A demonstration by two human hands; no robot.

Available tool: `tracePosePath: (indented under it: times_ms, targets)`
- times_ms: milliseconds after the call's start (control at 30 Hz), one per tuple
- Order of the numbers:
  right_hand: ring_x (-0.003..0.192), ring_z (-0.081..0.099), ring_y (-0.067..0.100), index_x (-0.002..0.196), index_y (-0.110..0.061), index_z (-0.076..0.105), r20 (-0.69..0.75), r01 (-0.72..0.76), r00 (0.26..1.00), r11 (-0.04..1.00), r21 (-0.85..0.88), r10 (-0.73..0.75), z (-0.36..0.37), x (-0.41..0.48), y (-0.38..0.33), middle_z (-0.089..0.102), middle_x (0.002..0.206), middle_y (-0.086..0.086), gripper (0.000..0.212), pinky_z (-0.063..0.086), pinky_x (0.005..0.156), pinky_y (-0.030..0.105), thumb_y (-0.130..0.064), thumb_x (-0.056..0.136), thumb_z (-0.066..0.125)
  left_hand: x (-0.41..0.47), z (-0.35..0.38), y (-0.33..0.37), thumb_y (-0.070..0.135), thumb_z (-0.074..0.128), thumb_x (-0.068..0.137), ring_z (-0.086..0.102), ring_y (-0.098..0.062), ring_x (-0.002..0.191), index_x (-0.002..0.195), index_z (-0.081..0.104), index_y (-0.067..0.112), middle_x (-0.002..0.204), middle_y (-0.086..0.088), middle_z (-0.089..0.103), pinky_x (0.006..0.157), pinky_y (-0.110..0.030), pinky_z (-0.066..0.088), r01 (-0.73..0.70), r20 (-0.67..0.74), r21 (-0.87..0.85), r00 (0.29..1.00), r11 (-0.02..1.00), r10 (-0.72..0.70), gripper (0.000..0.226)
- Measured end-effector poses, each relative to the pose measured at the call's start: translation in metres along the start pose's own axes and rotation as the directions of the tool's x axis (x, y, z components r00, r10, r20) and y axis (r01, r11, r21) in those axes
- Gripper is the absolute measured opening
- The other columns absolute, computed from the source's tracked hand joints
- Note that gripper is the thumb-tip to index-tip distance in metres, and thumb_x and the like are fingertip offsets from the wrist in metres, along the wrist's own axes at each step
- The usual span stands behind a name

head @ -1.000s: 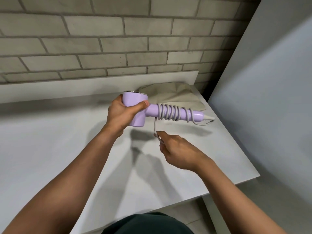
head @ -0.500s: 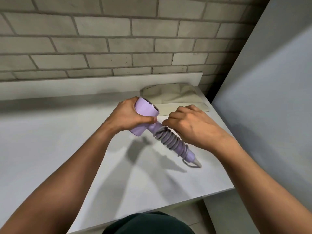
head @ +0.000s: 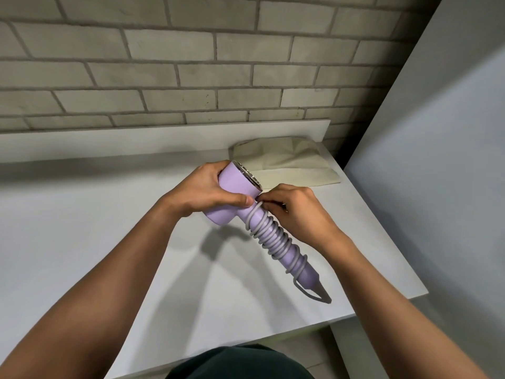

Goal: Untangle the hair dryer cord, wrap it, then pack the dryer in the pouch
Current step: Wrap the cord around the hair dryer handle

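We see the left hand grasping the lilac hair dryer by its round head: the fingers go behind the head and the thumb presses on its front side. The dryer is held in the air above the right half of the white desk, and its shadow falls on the surface under it. The head points to the back of the desk and the handle slants down toward the front right edge. The grey cord is wound around the handle in many close coils, from just below the head nearly to the end of the handle, where a small loop of cord hangs out. The right hand is at the top of the handle, touching the thumb of the left hand. Its fingers are curled and pinch the cord at the highest coil; we cannot tell if the plug is inside this hand. The beige pouch lies flat in the back right corner of the desk, against the low white ledge, just behind the head of the dryer and apart from both hands. Behind the ledge stands a grey brick wall, and a pale panel rises beside the right edge of the desk.
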State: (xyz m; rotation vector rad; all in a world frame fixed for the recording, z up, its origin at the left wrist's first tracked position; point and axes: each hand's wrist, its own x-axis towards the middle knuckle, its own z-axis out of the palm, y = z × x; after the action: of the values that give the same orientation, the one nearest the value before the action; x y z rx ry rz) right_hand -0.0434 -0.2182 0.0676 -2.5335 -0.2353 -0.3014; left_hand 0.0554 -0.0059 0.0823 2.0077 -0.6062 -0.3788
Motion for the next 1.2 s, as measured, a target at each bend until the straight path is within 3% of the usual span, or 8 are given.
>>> tracePosePath:
  times_ms: [167, 267, 367, 500, 700, 967, 1100, 1200]
  targets:
    - [0.087, 0.065, 0.005, 0.113, -0.030, 0.079, 0.189, -0.184, 0.970, 0.973, 0.142, 0.156, 0.003, -0.006, -0.003, 0.075, 0.101, -0.015, 0.044, 0.048, 0.079, 0.021, -0.002, 0.090, 0.053, 0.007, -0.001, -0.006, 0.056, 0.089, 0.053, 0.073, -0.015, 0.088, 0.100, 0.070, 0.027, 0.094, 0.010, 0.076, 0.073, -0.039, 0.059, -0.007, 0.041, 0.084, 0.999, 0.996, 0.003, 0.059]
    - [0.080, 0.067, 0.005, 0.119, -0.026, 0.075, 0.331, -0.380, 0.906, 0.850, 0.364, 0.263, 0.001, -0.010, -0.001, 0.077, 0.096, -0.016, 0.045, 0.052, 0.076, 0.024, -0.003, 0.088, 0.052, 0.011, -0.003, -0.008, 0.059, 0.088, 0.052, 0.070, -0.013, 0.085, 0.095, 0.067, 0.028, 0.090, 0.011, 0.073, 0.068, -0.032, 0.054, -0.005, 0.029, 0.145, 1.000, 0.989, 0.000, 0.057]
    - [0.098, 0.073, 0.009, 0.126, -0.025, 0.067, 0.436, -0.460, 0.867, 0.721, 0.519, 0.240, 0.007, -0.012, 0.000, 0.077, 0.112, -0.008, 0.035, 0.057, 0.086, 0.030, -0.013, 0.093, 0.068, 0.018, -0.004, -0.009, 0.065, 0.085, 0.051, 0.068, -0.017, 0.087, 0.093, 0.065, 0.027, 0.091, 0.008, 0.071, 0.070, -0.038, 0.055, -0.008, 0.027, 0.248, 1.000, 0.969, 0.001, 0.061]
    - [0.107, 0.072, 0.014, 0.123, -0.028, 0.059, 0.433, -0.477, 0.863, 0.697, 0.535, 0.259, 0.028, -0.013, 0.000, 0.072, 0.118, -0.004, 0.056, 0.063, 0.090, 0.037, -0.022, 0.077, 0.091, 0.029, -0.003, -0.006, 0.060, 0.092, 0.057, 0.065, -0.014, 0.092, 0.105, 0.063, 0.030, 0.100, 0.012, 0.068, 0.070, -0.033, 0.054, -0.012, 0.035, 0.352, 0.999, 0.936, -0.001, 0.064]
    - [0.106, 0.072, 0.025, 0.123, -0.022, 0.064, 0.439, -0.507, 0.854, 0.638, 0.580, 0.280, 0.054, -0.010, 0.007, 0.074, 0.118, -0.001, 0.055, 0.063, 0.085, 0.040, -0.016, 0.075, 0.090, 0.041, 0.003, -0.002, 0.064, 0.092, 0.055, 0.064, -0.014, 0.097, 0.118, 0.061, 0.027, 0.108, 0.011, 0.066, 0.078, -0.034, 0.058, 0.027, 0.138, 0.470, 0.985, 0.882, -0.104, 0.079]
    - [0.077, 0.075, 0.020, 0.104, -0.019, 0.075, 0.368, -0.523, 0.852, 0.583, 0.622, 0.373, 0.071, -0.011, 0.005, 0.076, 0.095, 0.007, 0.026, 0.064, 0.077, 0.040, -0.012, 0.079, 0.081, 0.050, 0.003, -0.022, 0.064, 0.089, 0.062, 0.068, -0.019, 0.092, 0.095, 0.067, 0.028, 0.097, 0.006, 0.070, 0.071, -0.034, 0.053, 0.125, 0.139, 0.415, 0.970, 0.901, -0.198, 0.054]
    - [0.064, 0.064, 0.021, 0.100, -0.012, 0.074, 0.411, -0.576, 0.813, 0.470, 0.669, 0.412, 0.079, -0.009, 0.002, 0.072, 0.082, 0.007, 0.017, 0.059, 0.063, 0.035, -0.009, 0.083, 0.073, 0.051, -0.003, -0.027, 0.084, 0.069, 0.069, 0.067, -0.016, 0.097, 0.104, 0.071, 0.034, 0.108, 0.010, 0.069, 0.077, -0.032, 0.054, 0.256, 0.057, 0.281, 0.958, 0.925, -0.283, 0.062]
    - [0.068, 0.064, 0.021, 0.100, -0.007, 0.073, 0.438, -0.588, 0.800, 0.386, 0.711, 0.410, 0.084, -0.008, 0.004, 0.075, 0.084, 0.005, 0.013, 0.057, 0.063, 0.034, -0.005, 0.089, 0.066, 0.048, -0.010, -0.030, 0.079, 0.070, 0.076, 0.065, -0.016, 0.101, 0.116, 0.069, 0.035, 0.115, 0.008, 0.066, 0.075, -0.031, 0.054, 0.343, 0.034, 0.115, 0.936, 0.932, -0.349, 0.059]
